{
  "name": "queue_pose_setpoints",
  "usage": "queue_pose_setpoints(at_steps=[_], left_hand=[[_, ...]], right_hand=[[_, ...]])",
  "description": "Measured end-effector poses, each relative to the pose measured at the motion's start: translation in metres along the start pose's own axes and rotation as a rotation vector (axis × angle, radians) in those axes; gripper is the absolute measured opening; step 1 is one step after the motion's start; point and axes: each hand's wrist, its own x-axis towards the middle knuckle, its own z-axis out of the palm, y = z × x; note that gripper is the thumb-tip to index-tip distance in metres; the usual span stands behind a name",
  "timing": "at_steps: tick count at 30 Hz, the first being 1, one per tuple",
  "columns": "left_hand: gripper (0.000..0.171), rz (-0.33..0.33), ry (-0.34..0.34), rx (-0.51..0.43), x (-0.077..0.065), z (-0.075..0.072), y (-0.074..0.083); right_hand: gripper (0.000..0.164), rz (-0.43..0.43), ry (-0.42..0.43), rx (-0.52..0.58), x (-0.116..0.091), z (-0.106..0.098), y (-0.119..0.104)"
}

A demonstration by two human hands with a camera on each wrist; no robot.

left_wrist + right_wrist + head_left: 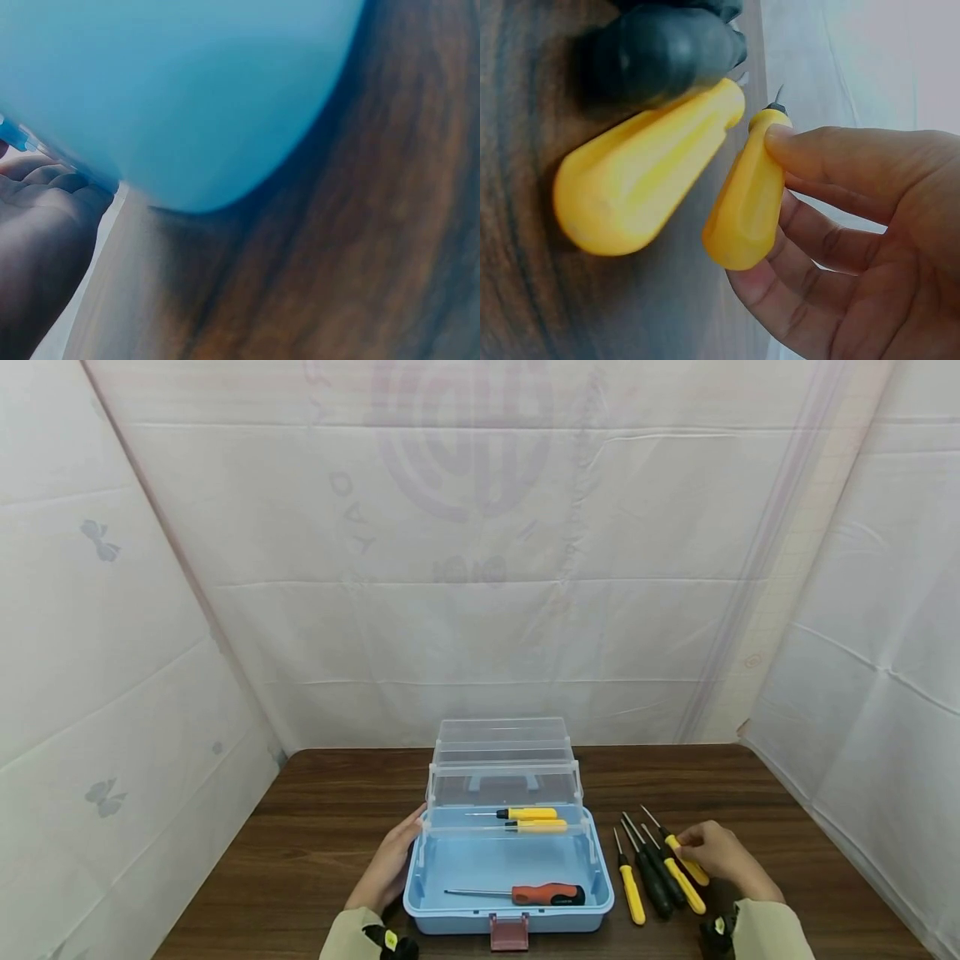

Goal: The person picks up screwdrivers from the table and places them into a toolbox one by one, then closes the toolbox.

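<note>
Right hand (pixel 723 857) pinching a yellow-handled screwdriver (pixel 744 206) toward the desk's (pixel 292 860) right edge, beside other screwdrivers (pixel 632 895), left hand (pixel 392 864) unclenched against blue box's (pixel 453 923) left wall, orange-handled screwdriver (pixel 551 894) inside.

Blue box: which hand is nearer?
Left. The left hand is right at the left side of the blue box; the right hand is off to its right, beyond the other loose screwdrivers, pinching a yellow-handled screwdriver.
</note>
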Motion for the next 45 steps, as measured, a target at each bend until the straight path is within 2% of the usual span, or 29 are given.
queue_pose_setpoints(at_steps=[8,23,27,45], left_hand=[[0.058,0.006,0.002,-0.003,0.0,0.0,0.0],[0.067,-0.002,0.002,0.004,0.001,-0.001,0.0],[0.067,-0.001,0.001,0.007,0.0,-0.001,0.0],[0.064,-0.003,0.012,-0.001,0.0,0.0,0.0]], right_hand=[[0.022,-0.028,0.018,-0.032,0.001,-0.004,-0.007],[0.023,-0.079,0.035,-0.026,-0.004,-0.013,-0.025],[0.023,-0.076,0.032,-0.016,-0.006,-0.016,-0.032],[0.023,-0.163,0.048,-0.032,-0.011,-0.022,-0.057]])
